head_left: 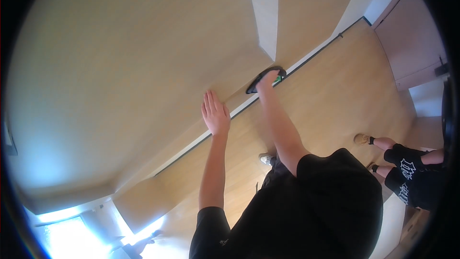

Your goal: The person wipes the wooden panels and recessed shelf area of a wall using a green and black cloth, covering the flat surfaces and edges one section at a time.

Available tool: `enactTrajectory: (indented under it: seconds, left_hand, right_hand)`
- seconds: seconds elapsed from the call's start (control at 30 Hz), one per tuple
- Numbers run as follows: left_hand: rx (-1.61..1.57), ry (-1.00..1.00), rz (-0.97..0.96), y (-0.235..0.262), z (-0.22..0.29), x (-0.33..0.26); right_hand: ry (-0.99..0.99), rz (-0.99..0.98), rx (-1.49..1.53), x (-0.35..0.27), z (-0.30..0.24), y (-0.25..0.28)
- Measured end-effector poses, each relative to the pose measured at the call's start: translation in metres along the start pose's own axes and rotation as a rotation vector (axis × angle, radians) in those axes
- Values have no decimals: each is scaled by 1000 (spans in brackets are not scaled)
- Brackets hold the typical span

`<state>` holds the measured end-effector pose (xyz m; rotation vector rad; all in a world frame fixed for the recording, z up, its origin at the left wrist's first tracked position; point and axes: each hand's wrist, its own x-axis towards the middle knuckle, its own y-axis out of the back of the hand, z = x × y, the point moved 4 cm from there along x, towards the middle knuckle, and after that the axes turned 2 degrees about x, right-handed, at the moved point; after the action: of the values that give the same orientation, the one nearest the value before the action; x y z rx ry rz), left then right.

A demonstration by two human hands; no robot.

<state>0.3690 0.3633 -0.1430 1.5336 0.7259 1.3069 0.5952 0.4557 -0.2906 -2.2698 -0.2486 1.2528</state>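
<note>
My left hand (215,115) is held flat with its fingers stretched out together, against or very close to the tan wall (129,62); whether it touches I cannot tell. Farther right, my right hand (268,80) grips a flat black oval object (252,88) with a small green patch beside the fingers. Its exact kind is not clear. The object is at the lower part of the wall, near the white skirting strip, and my fingers are partly hidden behind the wrist.
A white vertical strip (266,14) runs up the wall above my right hand. At right stand a pinkish door (412,38) and another person in black shorts (407,163) on the wood-coloured floor (330,96). Bright window light (76,237) glares at lower left.
</note>
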Motion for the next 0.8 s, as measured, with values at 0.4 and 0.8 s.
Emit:
enactTrajectory:
  seconds: [0.4, 0.8]
  left_hand:
    - [57, 45, -34, -4, 14, -7]
    - [58, -171, -195, -7, -36, -9]
  right_hand:
    - [-302, -143, 106, 93, 70, 67]
    - [135, 274, -304, -71, 45, 37]
